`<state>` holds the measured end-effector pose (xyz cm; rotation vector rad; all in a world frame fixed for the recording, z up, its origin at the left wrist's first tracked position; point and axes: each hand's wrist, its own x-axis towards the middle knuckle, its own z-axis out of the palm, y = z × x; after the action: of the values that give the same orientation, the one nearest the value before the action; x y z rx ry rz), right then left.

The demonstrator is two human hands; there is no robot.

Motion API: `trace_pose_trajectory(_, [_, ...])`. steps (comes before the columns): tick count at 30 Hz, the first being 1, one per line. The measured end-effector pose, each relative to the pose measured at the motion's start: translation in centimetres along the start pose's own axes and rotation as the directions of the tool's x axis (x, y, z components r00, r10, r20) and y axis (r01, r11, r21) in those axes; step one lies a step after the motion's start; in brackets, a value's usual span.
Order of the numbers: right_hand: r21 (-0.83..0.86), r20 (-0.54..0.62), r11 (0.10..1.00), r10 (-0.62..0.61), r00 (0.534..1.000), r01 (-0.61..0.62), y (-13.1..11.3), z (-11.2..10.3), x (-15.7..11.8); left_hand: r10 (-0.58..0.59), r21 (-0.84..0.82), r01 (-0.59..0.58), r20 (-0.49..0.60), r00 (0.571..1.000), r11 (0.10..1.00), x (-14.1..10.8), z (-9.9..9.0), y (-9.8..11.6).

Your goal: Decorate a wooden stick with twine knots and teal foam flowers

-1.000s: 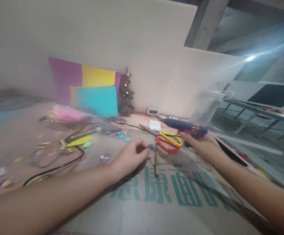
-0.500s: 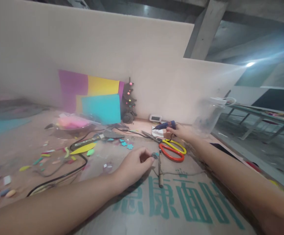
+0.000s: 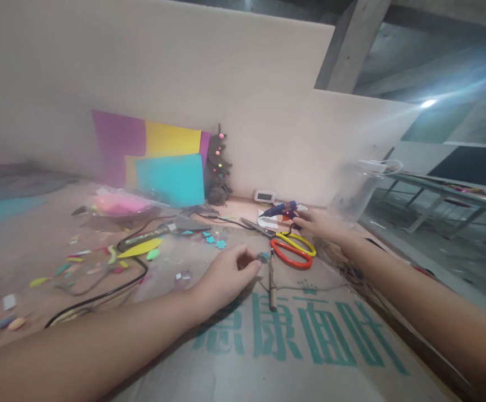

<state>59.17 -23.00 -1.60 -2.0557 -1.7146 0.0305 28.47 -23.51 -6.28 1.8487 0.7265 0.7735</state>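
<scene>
My left hand (image 3: 230, 273) is closed in a pinch on a small teal-and-grey flower piece (image 3: 263, 257), held low over the printed board. Just right of it lies a thin wooden stick (image 3: 272, 285) with a dark tip. A dark blue glue gun (image 3: 278, 210) with a lit red dot rests by a white paper scrap (image 3: 269, 220). Beside its back end, my right hand (image 3: 320, 224) has its fingers loosely stretched, apparently off the handle. Scissors (image 3: 293, 252) with one red and one yellow loop lie between the hands. Several teal flowers (image 3: 215, 241) are left of the scissors.
A utility knife (image 3: 146, 237), a yellow leaf shape (image 3: 141, 248), a black cord (image 3: 96, 301) and coloured scraps spread left. Foam sheets (image 3: 169, 180) and a small decorated tree (image 3: 220, 167) lean on the wall. A clear bucket (image 3: 354, 192) stands at back right.
My right hand has loosened from the glue gun and drawn slightly right, uncovering its red light. My left hand keeps its pinch on the flower piece. The view has shifted slightly.
</scene>
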Motion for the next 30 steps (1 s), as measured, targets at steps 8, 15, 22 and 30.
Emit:
trace_pose_trajectory(8, [0.171, -0.141, 0.978, -0.094, 0.985, 0.118, -5.0, -0.8, -6.6, 0.001, -0.041, -0.002, -0.031, 1.000, 0.999, -0.2, -0.2, 0.1])
trace_pose_trajectory(15, [0.684, 0.391, 0.694, -0.087, 0.916, -0.226, -11.8, 2.0, -11.3, 0.057, 0.024, -0.054, -0.151, 0.987, 0.998, -0.3, -0.7, 0.6])
trace_pose_trajectory(22, [0.621, 0.099, 0.780, -0.185, 0.978, 0.085, -10.2, 4.1, -11.7, 0.039, 0.038, -0.035, -0.110, 0.993, 0.999, -0.1, -0.7, 0.4])
trace_pose_trajectory(30, [0.149, -0.152, 0.834, -0.511, 0.846, 0.531, -9.2, 3.5, -11.5, 0.067, 0.102, -0.060, -0.069, 0.995, 0.993, -0.3, -0.8, 0.6])
